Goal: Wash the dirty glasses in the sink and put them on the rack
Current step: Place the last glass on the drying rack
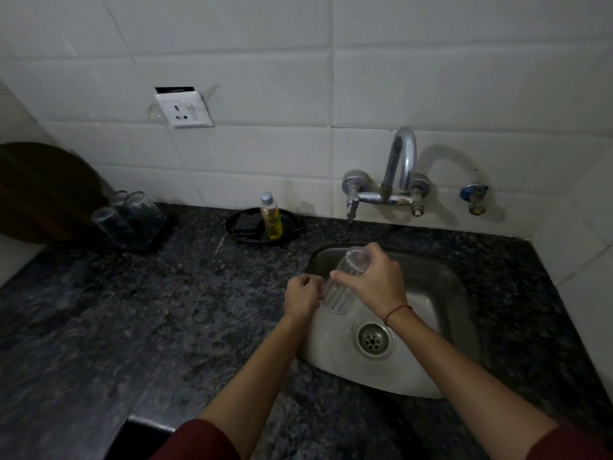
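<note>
At the far left of the surface [166, 310], the rack [159, 234] is holding upturned glasses [141, 207]. My left hand [302, 297] is curling its fingers against the lower left side of the glass [341, 290], which is hanging over the left part of the sink [441, 293]. Its long axis is tilting from near-left up to far-right, and I cannot tell which end is the mouth. My right hand [374, 277] is gripping its upper part from above.
</note>
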